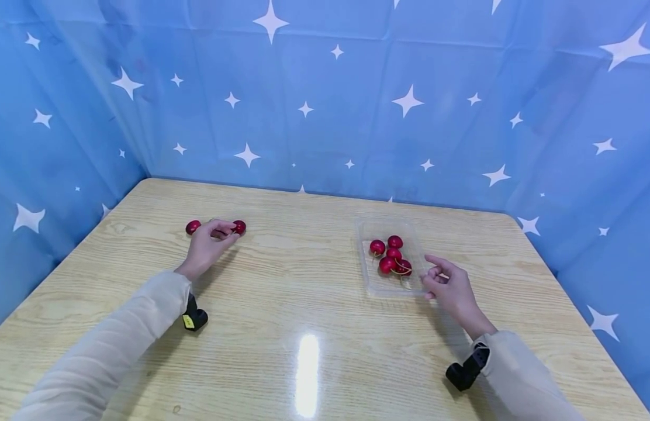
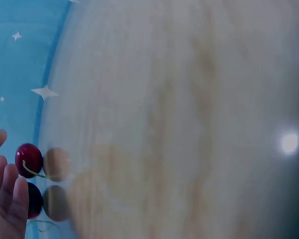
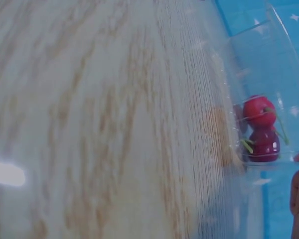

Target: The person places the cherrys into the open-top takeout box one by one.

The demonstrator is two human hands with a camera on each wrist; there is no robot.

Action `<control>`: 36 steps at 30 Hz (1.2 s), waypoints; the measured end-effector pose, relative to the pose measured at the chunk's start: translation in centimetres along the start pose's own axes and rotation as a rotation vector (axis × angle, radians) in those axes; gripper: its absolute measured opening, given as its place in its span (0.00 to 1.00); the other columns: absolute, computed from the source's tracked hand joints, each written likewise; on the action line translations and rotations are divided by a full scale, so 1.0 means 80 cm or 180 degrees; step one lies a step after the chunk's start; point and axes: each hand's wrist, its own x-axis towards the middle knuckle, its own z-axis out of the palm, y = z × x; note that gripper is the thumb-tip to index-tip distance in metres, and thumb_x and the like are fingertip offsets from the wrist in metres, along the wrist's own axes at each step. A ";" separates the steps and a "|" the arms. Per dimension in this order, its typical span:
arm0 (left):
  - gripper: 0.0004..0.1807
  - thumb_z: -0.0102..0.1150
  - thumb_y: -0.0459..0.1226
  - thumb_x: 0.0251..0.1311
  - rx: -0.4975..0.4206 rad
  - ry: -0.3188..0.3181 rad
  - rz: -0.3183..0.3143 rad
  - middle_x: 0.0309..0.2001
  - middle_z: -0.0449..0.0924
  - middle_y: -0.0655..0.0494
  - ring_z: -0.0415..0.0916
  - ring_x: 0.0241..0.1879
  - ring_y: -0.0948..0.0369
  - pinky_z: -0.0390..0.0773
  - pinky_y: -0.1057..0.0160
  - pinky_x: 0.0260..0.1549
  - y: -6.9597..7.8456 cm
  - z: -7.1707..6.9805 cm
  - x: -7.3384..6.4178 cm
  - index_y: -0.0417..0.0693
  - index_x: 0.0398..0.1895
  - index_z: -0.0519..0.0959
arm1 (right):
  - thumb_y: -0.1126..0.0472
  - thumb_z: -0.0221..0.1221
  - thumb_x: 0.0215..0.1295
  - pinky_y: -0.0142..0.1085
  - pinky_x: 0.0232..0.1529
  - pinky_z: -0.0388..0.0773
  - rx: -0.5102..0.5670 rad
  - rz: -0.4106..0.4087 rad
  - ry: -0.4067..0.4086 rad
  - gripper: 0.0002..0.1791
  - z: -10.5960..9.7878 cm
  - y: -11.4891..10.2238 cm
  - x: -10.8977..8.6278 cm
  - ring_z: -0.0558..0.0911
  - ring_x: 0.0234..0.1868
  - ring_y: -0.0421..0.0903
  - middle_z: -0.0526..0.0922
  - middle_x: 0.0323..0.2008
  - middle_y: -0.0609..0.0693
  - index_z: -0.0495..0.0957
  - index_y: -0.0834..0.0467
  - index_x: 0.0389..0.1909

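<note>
When going for the round, glossy dark-red cherry (image 1: pixel 241 227) on the pale wood-grain table (image 1: pixel 283 280), pinch softly with the left hand (image 1: pixel 206 244), loosely parted right by it, seemingly holding nothing. Maybe steady the clear plastic tray (image 1: pixel 383 290) with the right hand (image 1: pixel 452 287); can't tell if gripping.

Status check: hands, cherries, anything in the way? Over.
Left hand at loose cherry, contact unclear. Right hand at clear tray's edge, grip unclear. Five cherries visible inside, two outside. No obstruction seen.
</note>
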 end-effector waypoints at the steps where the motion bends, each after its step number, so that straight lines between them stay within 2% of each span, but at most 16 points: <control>1: 0.15 0.57 0.36 0.55 0.0020 0.0010 -0.0037 0.36 0.73 0.45 0.70 0.35 0.57 0.70 0.70 0.31 -0.002 -0.001 -0.001 0.37 0.44 0.75 | 0.73 0.52 0.57 0.30 0.21 0.75 -0.0004 0.0007 -0.0001 0.26 0.000 0.000 0.000 0.73 0.20 0.35 0.67 0.28 0.53 0.60 0.71 0.59; 9: 0.16 0.58 0.35 0.54 0.0234 0.0044 -0.0304 0.38 0.73 0.44 0.70 0.35 0.55 0.69 0.70 0.31 -0.007 -0.002 0.000 0.35 0.44 0.75 | 0.72 0.51 0.58 0.30 0.21 0.75 -0.0093 0.0071 0.0025 0.26 -0.001 0.000 0.000 0.73 0.19 0.36 0.67 0.29 0.53 0.60 0.70 0.59; 17: 0.16 0.58 0.35 0.54 0.0266 -0.0009 -0.0387 0.38 0.74 0.43 0.71 0.37 0.53 0.69 0.63 0.36 -0.009 -0.002 0.002 0.34 0.43 0.75 | 0.73 0.51 0.58 0.30 0.20 0.75 -0.0070 0.0064 0.0037 0.26 0.000 -0.001 0.000 0.73 0.19 0.36 0.67 0.29 0.53 0.60 0.70 0.59; 22: 0.16 0.59 0.36 0.53 0.0301 -0.0130 -0.0439 0.38 0.75 0.42 0.71 0.37 0.52 0.69 0.60 0.37 -0.011 -0.004 0.002 0.34 0.43 0.75 | 0.73 0.51 0.58 0.30 0.20 0.75 -0.0076 0.0053 0.0046 0.26 0.000 0.000 0.000 0.73 0.19 0.36 0.67 0.28 0.53 0.60 0.70 0.59; 27: 0.16 0.59 0.36 0.53 0.0326 -0.0251 -0.0557 0.39 0.75 0.43 0.70 0.36 0.53 0.68 0.62 0.35 -0.010 -0.007 0.003 0.35 0.43 0.75 | 0.73 0.51 0.58 0.30 0.21 0.75 -0.0068 0.0009 0.0032 0.26 0.000 0.000 0.001 0.74 0.19 0.36 0.67 0.28 0.52 0.61 0.70 0.59; 36: 0.14 0.59 0.36 0.53 0.0507 -0.0296 -0.0509 0.37 0.76 0.42 0.71 0.34 0.53 0.68 0.63 0.33 -0.009 -0.005 0.004 0.34 0.40 0.75 | 0.73 0.51 0.57 0.30 0.21 0.75 -0.0067 0.0003 0.0024 0.26 0.000 -0.001 -0.001 0.74 0.19 0.37 0.67 0.28 0.52 0.61 0.70 0.59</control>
